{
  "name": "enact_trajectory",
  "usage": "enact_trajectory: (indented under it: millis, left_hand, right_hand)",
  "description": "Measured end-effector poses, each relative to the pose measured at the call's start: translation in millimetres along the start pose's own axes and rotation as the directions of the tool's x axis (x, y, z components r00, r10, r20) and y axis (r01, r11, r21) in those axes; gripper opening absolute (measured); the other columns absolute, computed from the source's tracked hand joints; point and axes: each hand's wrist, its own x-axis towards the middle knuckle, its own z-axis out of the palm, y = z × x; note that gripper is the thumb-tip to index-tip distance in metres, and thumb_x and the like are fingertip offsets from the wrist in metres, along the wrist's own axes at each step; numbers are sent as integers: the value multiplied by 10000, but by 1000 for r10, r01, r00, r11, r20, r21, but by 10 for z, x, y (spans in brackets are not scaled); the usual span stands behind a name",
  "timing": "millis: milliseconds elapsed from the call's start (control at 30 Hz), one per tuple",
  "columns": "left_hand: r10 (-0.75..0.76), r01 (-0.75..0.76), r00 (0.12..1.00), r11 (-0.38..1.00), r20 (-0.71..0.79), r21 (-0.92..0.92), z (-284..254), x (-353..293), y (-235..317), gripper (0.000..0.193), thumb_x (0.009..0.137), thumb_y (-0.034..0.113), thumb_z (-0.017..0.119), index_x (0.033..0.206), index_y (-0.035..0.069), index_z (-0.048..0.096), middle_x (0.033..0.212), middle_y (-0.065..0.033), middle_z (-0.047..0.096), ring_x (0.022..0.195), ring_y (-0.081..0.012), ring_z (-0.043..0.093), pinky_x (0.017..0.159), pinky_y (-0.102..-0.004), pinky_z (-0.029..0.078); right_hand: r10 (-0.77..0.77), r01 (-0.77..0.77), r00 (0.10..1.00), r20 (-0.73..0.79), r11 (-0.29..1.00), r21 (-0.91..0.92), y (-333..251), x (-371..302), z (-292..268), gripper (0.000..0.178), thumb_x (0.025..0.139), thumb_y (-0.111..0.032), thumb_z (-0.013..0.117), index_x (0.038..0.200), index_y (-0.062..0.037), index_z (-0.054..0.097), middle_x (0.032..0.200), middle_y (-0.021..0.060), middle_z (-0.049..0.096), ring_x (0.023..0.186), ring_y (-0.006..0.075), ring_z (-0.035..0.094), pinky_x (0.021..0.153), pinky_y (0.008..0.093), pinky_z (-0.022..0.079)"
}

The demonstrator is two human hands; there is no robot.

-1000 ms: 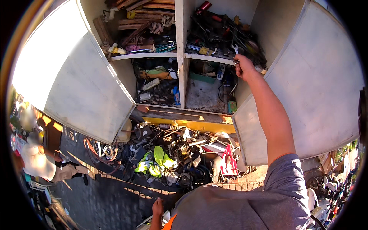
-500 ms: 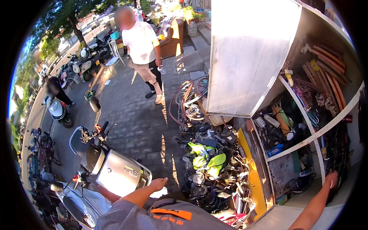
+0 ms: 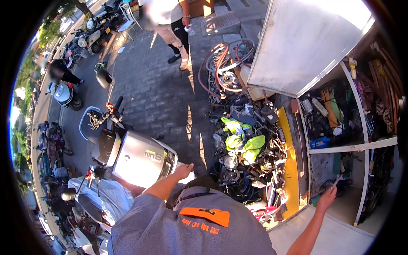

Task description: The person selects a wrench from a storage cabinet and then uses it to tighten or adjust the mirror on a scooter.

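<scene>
Open-air roadside repair yard, I'd say: grey brick paving [image 3: 168,110], open white cabinet [image 3: 340,149] crammed with dark clutter [image 3: 311,123], heap of dark mixed parts [image 3: 250,180], coiled red-brown hose [image 3: 217,78], black scooter [image 3: 106,146] with silver box [image 3: 137,156] near me, parked motorbikes [image 3: 91,39] beyond.

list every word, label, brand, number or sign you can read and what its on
Silver scooter box: dark lettering, not transcribed here.
Grey shirt: orange characters, not transcribed here.
Orange patch on it: small dark mark, too small to read.
Metal tool in the right hand: any marking too small to read.
</scene>
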Motion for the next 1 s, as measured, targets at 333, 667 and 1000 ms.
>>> enact_trajectory:
  millis: [333,667,1000]
  left_hand:
    - [-59,62,997,996,42,-68,124,-630,-91,597,1066,521,398,1010,56,768,1098,-205,742,1080,-398,672,936,-489,505]
    - [-152,149,988,983,13,106,553,-1628,-849,569,1059,458,399,1123,10,744,1241,-289,683,1188,-454,638,1048,-513,473]
    - [-167,168,986,983,-19,80,760,-1676,-1092,605,1070,465,377,1258,-13,695,1328,-288,648,1263,-445,601,1106,-504,443]
  right_hand:
    - [235,103,446,864,945,-311,29,-3099,1854,334,991,-322,496,1075,-44,663,1098,274,704,1073,474,658,909,548,516]
    - [171,113,426,888,964,-239,922,-3340,2139,376,948,-320,553,1092,-22,731,1095,268,726,1073,452,679,927,508,523]
    - [293,155,269,917,927,-342,1260,-3566,2064,375,891,-308,569,1042,-52,799,1044,210,762,1020,368,723,916,469,546]
